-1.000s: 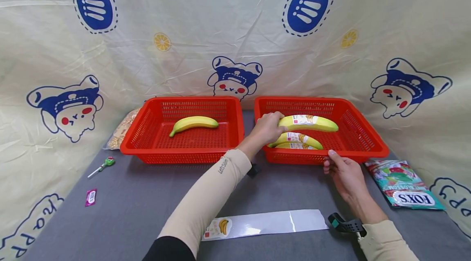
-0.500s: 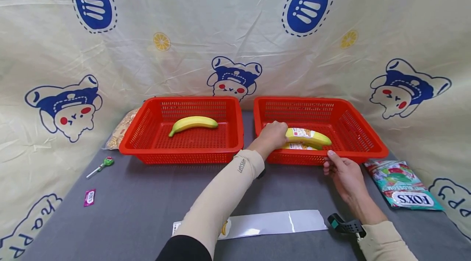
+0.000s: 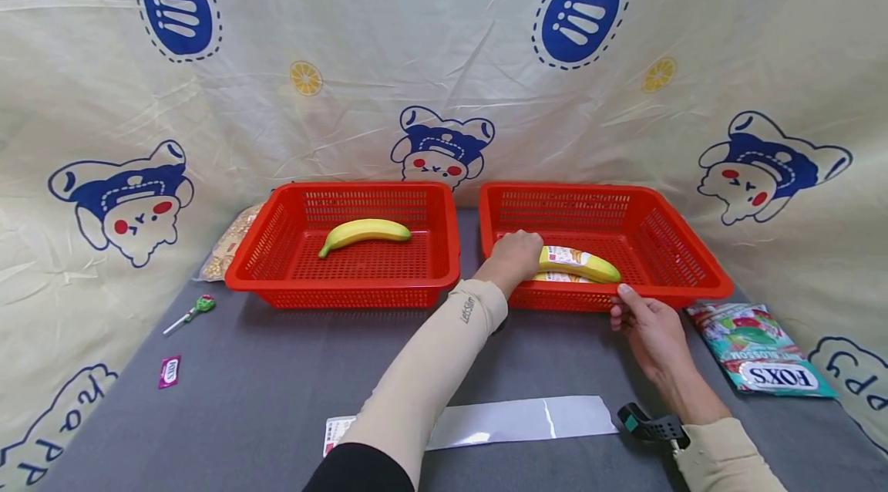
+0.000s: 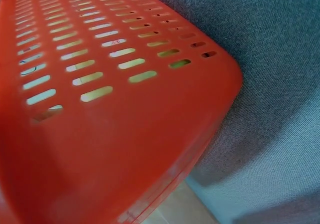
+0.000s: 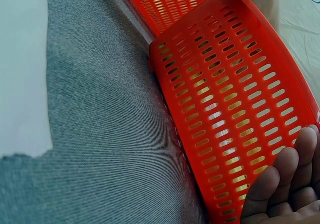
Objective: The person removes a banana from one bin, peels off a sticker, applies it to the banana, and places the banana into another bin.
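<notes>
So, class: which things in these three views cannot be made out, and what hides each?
- Lower banana, head view: mostly hidden under the labelled banana.
- Left hand: absent from its wrist view; the right basket fills it.
- Label print: too small.
- Strip's left end: behind the sleeve.

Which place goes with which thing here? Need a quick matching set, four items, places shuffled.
Things:
1. bare banana
2. labelled banana
3. candy bag
4. lollipop

Places:
A. on the table, right of the right basket
B. in the left basket, untouched
C. on the table, left of the left basket
D. in the right basket, under the left hand's grip

Pairs: 1-B, 2-D, 3-A, 4-C
</notes>
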A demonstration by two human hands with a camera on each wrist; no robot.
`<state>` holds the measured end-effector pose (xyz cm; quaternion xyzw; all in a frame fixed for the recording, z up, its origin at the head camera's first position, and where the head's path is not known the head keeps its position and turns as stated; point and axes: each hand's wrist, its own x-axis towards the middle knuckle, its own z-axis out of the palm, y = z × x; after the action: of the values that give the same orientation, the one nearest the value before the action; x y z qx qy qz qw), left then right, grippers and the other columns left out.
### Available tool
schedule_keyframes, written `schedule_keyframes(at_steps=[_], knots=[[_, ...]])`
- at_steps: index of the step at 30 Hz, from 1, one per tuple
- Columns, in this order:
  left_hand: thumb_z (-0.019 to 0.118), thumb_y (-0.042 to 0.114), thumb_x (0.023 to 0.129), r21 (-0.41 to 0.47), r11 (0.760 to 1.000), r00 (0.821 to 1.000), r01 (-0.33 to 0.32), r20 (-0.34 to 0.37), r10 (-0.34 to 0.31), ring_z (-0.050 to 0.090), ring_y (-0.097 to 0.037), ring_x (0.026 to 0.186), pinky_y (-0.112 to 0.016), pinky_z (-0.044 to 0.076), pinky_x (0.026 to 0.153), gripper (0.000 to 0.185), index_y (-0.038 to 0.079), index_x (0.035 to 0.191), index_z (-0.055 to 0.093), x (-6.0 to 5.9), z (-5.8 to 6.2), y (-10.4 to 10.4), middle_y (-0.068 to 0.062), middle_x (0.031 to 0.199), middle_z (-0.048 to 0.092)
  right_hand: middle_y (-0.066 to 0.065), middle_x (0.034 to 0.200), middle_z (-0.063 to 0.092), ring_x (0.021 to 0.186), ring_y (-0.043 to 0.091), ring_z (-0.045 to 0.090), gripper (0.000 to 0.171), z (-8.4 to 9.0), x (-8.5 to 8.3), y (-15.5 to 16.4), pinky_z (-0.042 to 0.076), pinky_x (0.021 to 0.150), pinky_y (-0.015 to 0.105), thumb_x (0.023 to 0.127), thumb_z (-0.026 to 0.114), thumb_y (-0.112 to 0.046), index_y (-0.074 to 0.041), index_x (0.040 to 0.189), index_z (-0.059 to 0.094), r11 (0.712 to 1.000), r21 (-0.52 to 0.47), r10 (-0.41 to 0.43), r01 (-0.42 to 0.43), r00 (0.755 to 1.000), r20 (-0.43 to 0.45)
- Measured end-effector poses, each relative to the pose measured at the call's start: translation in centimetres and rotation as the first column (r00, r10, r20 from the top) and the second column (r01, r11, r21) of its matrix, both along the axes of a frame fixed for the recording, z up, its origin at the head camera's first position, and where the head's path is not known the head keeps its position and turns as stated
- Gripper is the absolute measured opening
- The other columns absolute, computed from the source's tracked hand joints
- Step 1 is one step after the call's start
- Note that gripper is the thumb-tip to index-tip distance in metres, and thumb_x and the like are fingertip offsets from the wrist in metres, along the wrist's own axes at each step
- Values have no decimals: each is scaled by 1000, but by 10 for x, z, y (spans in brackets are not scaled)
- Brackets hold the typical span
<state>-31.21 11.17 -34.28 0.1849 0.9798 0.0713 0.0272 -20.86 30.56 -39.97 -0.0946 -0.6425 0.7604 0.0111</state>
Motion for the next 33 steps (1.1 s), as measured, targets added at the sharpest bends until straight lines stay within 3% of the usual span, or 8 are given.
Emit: schedule_keyframes(at_steps=[10, 17, 23, 29, 33], knots=[[67, 28, 84, 40, 999, 998, -2, -56, 5, 53, -14, 99, -26, 46, 91, 39, 18, 121, 57, 0, -3, -2, 1, 114, 61, -7, 71, 67, 67, 8, 57, 32, 0, 0, -1, 50, 68, 18, 84, 65, -43, -12, 89, 71, 1000, 5, -16, 16, 1000, 18], [60, 24, 89, 212, 976, 992, 49, -127, -22, 51, -12, 102, -24, 48, 86, 33, 18, 121, 56, 16, 2, -12, 1, 115, 57, -7, 72, 68, 67, 8, 57, 34, 0, -1, 0, 50, 67, 18, 83, 65, -44, -11, 90, 71, 1000, 10, -28, 28, 999, 17], [62, 24, 88, 370, 923, 985, 101, -170, -39, 47, -11, 107, -25, 47, 88, 35, 20, 122, 54, 42, 7, -29, 2, 117, 55, -7, 72, 68, 67, 8, 57, 33, 0, -1, 1, 50, 67, 18, 83, 66, -44, -13, 90, 72, 1000, 0, -22, 22, 999, 25], [67, 25, 85, 546, 831, 983, 107, -186, -4, 47, -9, 106, -26, 47, 90, 38, 20, 121, 55, 62, 11, -59, 3, 119, 55, -7, 73, 67, 70, 8, 57, 33, 2, 4, -4, 50, 69, 19, 87, 60, -45, -14, 94, 70, 999, 4, 48, -49, 998, 30], [66, 22, 86, 622, 777, 986, 96, -165, 10, 47, -11, 104, -27, 47, 89, 36, 19, 120, 56, 68, 19, -87, 1, 116, 55, -8, 77, 65, 72, 7, 57, 34, 4, 9, -18, 50, 71, 19, 91, 55, -45, -14, 98, 67, 989, 97, 105, -108, 994, 37]])
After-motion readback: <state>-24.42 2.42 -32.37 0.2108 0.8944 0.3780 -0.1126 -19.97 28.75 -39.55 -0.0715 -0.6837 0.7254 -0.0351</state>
